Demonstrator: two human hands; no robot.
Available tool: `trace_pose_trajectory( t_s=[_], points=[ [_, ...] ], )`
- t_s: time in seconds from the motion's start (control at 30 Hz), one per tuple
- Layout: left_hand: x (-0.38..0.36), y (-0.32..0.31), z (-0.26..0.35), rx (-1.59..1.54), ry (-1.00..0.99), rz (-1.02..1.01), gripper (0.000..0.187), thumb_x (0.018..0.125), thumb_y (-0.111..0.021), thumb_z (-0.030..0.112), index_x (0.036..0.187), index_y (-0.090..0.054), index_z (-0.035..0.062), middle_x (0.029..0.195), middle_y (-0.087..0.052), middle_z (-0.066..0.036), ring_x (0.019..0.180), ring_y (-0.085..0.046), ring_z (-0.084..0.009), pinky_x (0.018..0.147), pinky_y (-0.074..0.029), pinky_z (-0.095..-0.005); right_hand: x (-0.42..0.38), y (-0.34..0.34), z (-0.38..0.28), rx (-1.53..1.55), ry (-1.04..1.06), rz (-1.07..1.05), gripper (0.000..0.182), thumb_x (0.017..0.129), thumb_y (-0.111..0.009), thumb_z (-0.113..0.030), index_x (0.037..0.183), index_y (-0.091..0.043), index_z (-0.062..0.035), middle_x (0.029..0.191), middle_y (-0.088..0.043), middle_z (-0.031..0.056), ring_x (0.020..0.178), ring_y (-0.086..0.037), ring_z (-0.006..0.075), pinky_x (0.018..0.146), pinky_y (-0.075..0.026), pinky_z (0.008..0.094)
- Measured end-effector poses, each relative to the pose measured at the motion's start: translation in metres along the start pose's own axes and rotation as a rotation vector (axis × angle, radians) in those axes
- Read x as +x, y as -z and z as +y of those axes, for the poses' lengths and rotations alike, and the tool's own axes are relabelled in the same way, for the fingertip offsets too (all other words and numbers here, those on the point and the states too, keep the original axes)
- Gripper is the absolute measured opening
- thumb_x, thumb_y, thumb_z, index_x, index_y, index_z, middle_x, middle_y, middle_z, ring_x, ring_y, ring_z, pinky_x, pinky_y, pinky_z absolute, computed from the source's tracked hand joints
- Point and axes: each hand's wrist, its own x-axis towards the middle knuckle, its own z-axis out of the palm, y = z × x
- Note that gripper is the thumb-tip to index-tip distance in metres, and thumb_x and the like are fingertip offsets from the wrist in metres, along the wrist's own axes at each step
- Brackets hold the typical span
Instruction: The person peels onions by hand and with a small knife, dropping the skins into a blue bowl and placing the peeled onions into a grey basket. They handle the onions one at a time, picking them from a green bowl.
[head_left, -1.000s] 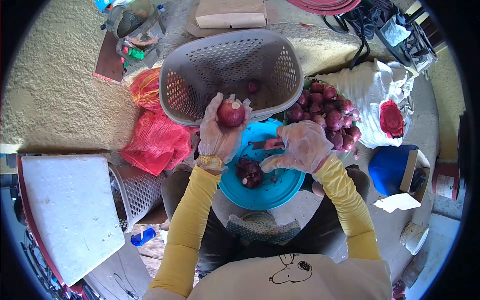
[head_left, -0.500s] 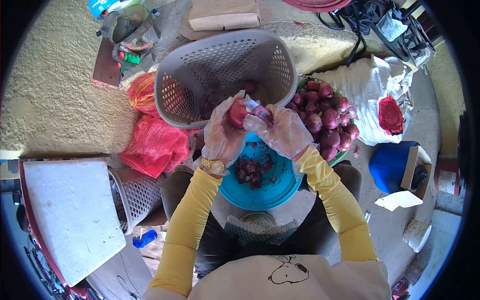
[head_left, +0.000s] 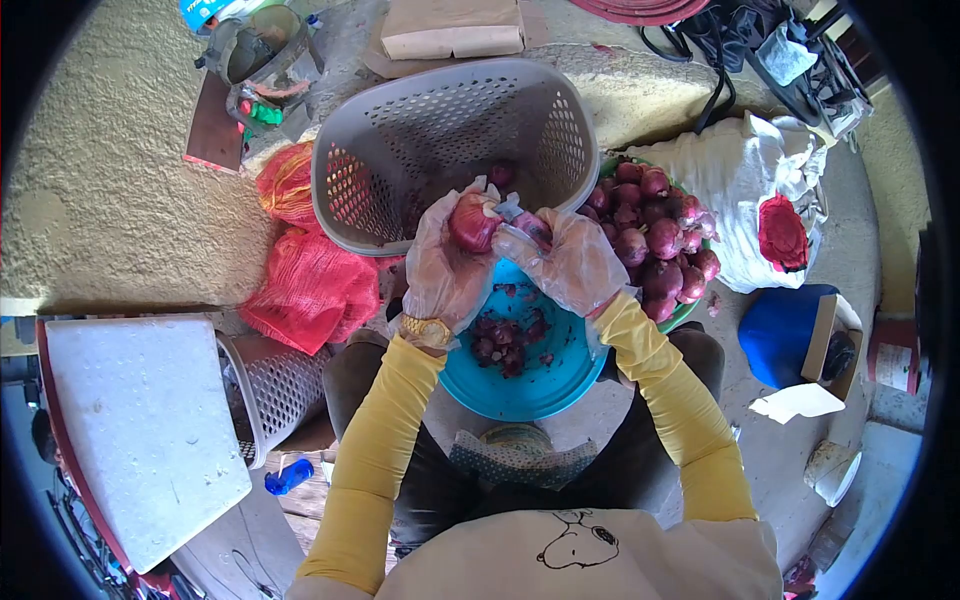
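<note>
My left hand [head_left: 443, 262], in a clear plastic glove, is closed round a red onion [head_left: 474, 222]. Beside it my right hand [head_left: 573, 262], gloved too, has its fingers closed on a small dark reddish object [head_left: 533, 230] that I cannot make out clearly. Both hands are above the far rim of a blue basin [head_left: 565, 385], where onion skins and scraps [head_left: 507, 343] lie. Beyond them stands a grey perforated basket [head_left: 455, 105] with an onion [head_left: 501, 174] inside. Many red onions [head_left: 663, 238] fill a green container to the right.
Red mesh bags [head_left: 315, 285] lie left of the basket. A white foam lid [head_left: 140, 430] and another basket [head_left: 275, 385] are at the left. On the right are a white sack [head_left: 735, 170], a blue container [head_left: 785, 335] and a small open box [head_left: 840, 350].
The onion in my left hand has turned, showing more of its round side and its pale end. My right hand has shifted slightly away from it.
</note>
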Motion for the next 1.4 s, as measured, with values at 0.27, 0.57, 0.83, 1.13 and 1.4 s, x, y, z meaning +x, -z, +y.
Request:
trace_pose_trajectory(
  t_s=[0.27,0.57,0.83,1.13,1.4],
  points=[
    [0.002,0.001,-0.001,0.011,0.002,-0.016,0.038,0.1,-0.065,0.021,0.127,-0.06,-0.0061,0.118,-0.066,-0.015,0.117,-0.062,-0.031,0.111,-0.048,-0.0454,0.003,0.014,-0.018,0.01,-0.106,-0.132,0.079,0.085,-0.07,-0.072,0.096,-0.07,0.0057,0.083,-0.068,0.031,0.088,-0.069,0.0497,0.079,-0.054,0.052],
    [0.003,0.005,-0.004,0.049,-0.007,-0.036,0.034,0.101,-0.066,0.021,0.124,-0.063,-0.0044,0.116,-0.068,-0.014,0.117,-0.063,-0.0318,0.111,-0.049,-0.0465,0.003,0.011,-0.015,-0.005,-0.066,-0.091,0.068,0.089,-0.068,-0.069,0.086,-0.07,-0.0005,0.079,-0.067,0.0285,0.083,-0.068,0.049,0.075,-0.053,0.0531],
    [0.001,0.003,-0.004,0.067,-0.012,-0.044,0.034,0.102,-0.067,0.022,0.126,-0.063,-0.0023,0.117,-0.068,-0.013,0.117,-0.063,-0.0312,0.106,-0.052,-0.0453,0.005,0.012,-0.017,-0.007,-0.107,-0.124,0.069,0.092,-0.064,-0.068,0.088,-0.074,-0.0004,0.076,-0.068,0.0275,0.081,-0.069,0.0475,0.074,-0.054,0.0523],
    [0.001,0.006,0.002,0.126,0.025,-0.069,0.043,0.105,-0.063,0.03,0.132,-0.056,-0.0035,0.12,-0.066,-0.017,0.124,-0.061,-0.0352,0.113,-0.048,-0.0521,-0.005,0.011,-0.02,0.098,0.147,-0.184,0.045,0.095,-0.073,-0.046,0.091,-0.077,-0.0015,0.066,-0.062,0.0158,0.058,-0.056,0.0226,0.062,-0.049,0.0401],
    [0.0,0.007,0.02,0.072,0.025,-0.002,0.043,0.106,-0.062,0.03,0.134,-0.054,-0.002,0.126,-0.061,-0.019,0.129,-0.057,-0.0361,0.113,-0.047,-0.056,-0.007,0.028,-0.013,0.034,0.251,-0.531,0.052,0.09,-0.073,-0.06,0.089,-0.078,-0.0091,0.069,-0.068,0.0179,0.065,-0.067,0.0397,0.061,-0.053,0.0453]
  ],
)
